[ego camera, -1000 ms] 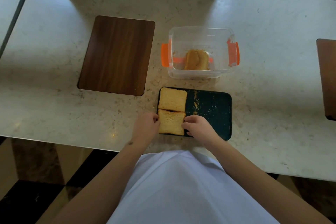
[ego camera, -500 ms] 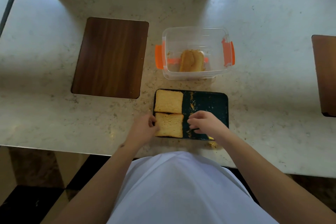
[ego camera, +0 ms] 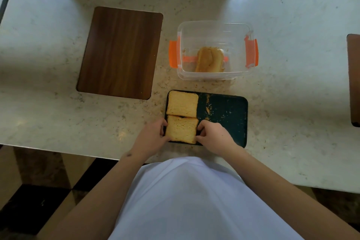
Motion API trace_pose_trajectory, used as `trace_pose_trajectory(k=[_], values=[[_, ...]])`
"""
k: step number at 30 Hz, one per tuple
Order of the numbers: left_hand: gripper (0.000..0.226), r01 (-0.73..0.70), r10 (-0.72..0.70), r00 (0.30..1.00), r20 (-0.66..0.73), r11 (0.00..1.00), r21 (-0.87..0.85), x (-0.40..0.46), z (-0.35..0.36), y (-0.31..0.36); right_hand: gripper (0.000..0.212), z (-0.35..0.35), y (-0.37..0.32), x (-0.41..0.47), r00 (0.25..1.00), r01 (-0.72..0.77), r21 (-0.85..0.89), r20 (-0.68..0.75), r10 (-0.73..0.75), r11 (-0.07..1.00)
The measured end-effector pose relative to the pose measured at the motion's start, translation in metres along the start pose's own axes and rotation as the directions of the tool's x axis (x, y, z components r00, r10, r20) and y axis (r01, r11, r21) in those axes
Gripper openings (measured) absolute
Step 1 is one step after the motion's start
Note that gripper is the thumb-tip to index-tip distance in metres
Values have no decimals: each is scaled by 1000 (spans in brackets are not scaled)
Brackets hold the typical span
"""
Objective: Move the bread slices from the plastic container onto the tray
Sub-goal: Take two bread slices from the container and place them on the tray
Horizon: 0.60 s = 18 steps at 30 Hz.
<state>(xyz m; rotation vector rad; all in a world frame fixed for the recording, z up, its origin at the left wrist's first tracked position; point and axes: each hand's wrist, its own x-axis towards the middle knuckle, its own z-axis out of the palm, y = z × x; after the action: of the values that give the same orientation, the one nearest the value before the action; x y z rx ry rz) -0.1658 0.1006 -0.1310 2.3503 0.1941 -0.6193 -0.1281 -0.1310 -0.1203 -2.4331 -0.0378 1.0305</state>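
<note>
The right hand [ego camera: 213, 137] has returned from the tray [ego camera: 229, 115] to the near slice [ego camera: 181, 129].

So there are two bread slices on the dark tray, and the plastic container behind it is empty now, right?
Not quite. The head view shows the two slices on the tray, but the container is not empty: bread is still inside.
</note>
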Motion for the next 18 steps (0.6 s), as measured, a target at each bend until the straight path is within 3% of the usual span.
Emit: trace_pose_trajectory(k=[4,9,15,18], values=[[48,-129,137,989,-56,983,134,2,-2,0,38,-5,-6,4,988,39,31,-151,-34,999],[50,-309,350,932,-88,901,305,8,-2,5,26,-4,-11,12,980,102,41,-179,-93,994],[37,-311,360,927,-108,897,314,8,3,7,17,2,-10,12,965,43,55,-259,-27,998],[35,-305,348,932,-102,905,298,6,1,12,20,-6,-13,11,976,34,60,-218,-20,998]])
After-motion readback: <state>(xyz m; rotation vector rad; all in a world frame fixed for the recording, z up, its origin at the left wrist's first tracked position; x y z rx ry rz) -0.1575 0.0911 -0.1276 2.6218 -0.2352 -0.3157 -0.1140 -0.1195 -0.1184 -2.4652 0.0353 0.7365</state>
